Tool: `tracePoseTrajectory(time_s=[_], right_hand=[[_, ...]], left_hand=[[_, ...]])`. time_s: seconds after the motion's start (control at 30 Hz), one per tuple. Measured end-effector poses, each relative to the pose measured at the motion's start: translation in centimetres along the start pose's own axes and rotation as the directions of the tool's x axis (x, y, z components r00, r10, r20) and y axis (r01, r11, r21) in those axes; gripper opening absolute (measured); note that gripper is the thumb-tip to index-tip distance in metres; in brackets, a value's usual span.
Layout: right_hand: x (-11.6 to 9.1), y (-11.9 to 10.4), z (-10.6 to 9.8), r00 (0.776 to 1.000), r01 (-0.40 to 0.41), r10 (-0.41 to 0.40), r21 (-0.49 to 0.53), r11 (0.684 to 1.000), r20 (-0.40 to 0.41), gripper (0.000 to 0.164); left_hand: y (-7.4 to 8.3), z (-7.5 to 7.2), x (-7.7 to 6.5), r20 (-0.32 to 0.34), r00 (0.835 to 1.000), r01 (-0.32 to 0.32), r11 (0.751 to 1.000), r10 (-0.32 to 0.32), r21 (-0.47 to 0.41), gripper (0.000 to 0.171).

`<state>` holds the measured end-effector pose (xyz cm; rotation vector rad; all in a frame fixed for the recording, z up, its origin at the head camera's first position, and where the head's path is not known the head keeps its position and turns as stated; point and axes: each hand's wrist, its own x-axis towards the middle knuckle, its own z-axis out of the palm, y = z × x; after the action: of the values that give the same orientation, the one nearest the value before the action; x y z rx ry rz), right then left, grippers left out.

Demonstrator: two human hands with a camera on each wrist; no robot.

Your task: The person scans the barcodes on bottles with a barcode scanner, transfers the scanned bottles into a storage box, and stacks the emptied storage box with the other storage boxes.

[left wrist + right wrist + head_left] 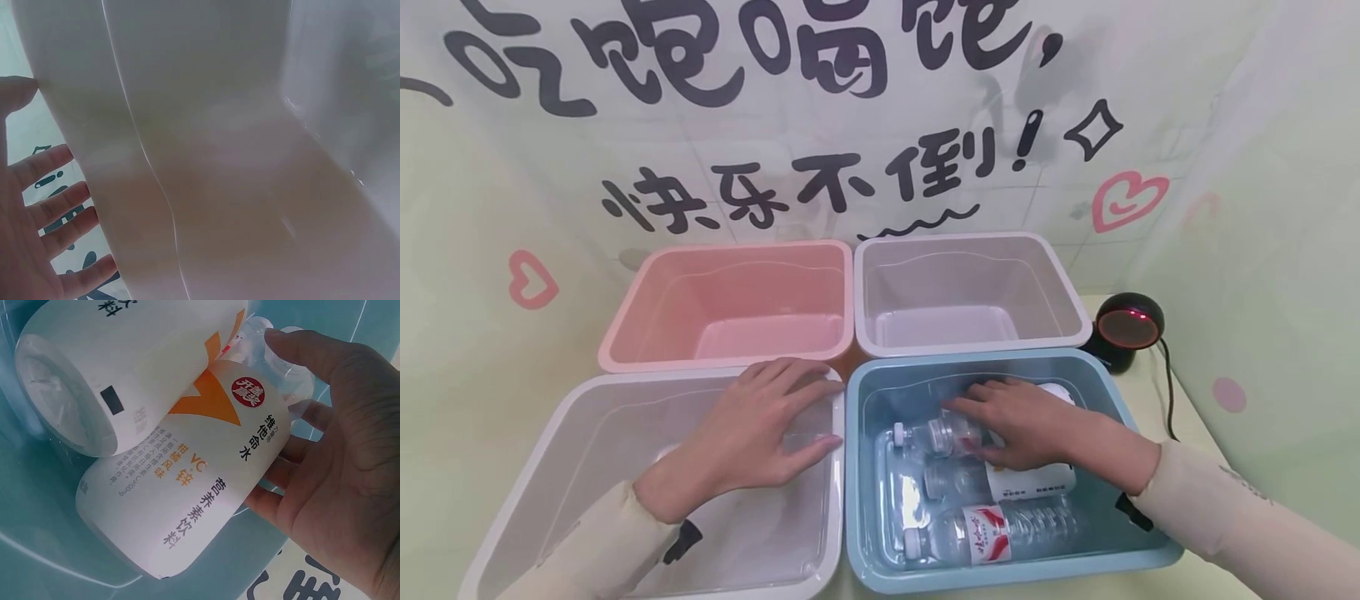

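Observation:
In the head view my right hand reaches down into the blue bin. Its fingers curl round the side of a white-labelled drink bottle, with the thumb spread near the neck. Against it lies a second white-labelled bottle, also seen in the head view. A clear water bottle with a red and white label lies along the bin's near side. My left hand is over the pale grey bin, fingers extended and fingertips right at its right rim.
Behind stand a pink bin and another pale grey bin, rims close together. A black round device with red lights and a cable stands right of the blue bin. A printed curtain hangs behind.

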<state>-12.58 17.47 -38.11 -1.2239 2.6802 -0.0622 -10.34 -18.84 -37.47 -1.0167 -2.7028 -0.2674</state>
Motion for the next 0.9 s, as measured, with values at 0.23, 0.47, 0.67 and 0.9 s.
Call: tracePoseTrajectory(time_s=[0.23, 0.47, 0.67, 0.9], right_hand=[[-0.1, 0.1, -0.3, 0.999, 0.037, -0.037, 0.005, 0.999, -0.023, 0.055], [-0.4, -0.2, -1.2, 0.993, 0.082, -0.082, -0.002, 0.997, -0.079, 0.055], [-0.7, -0.4, -2.4, 0.995, 0.069, -0.067, 0.036, 0.997, -0.074, 0.061], [-1.5, -0.3, -4.1, 0.993, 0.054, -0.049, 0.051, 0.997, -0.104, 0.065]], left_hand=[[0.1, 0.0, 0.2, 0.017, 1.000, 0.017, 1.000, -0.017, -0.002, 0.059], [0.0, 0.1, 0.3, 0.011, 1.000, 0.012, 1.000, -0.012, -0.003, 0.058], [0.0, 0.1, 0.3, 0.014, 1.000, 0.011, 1.000, -0.011, -0.006, 0.057], [0.0, 0.0, 0.3, 0.019, 1.000, 0.016, 1.000, -0.016, -0.008, 0.058]])
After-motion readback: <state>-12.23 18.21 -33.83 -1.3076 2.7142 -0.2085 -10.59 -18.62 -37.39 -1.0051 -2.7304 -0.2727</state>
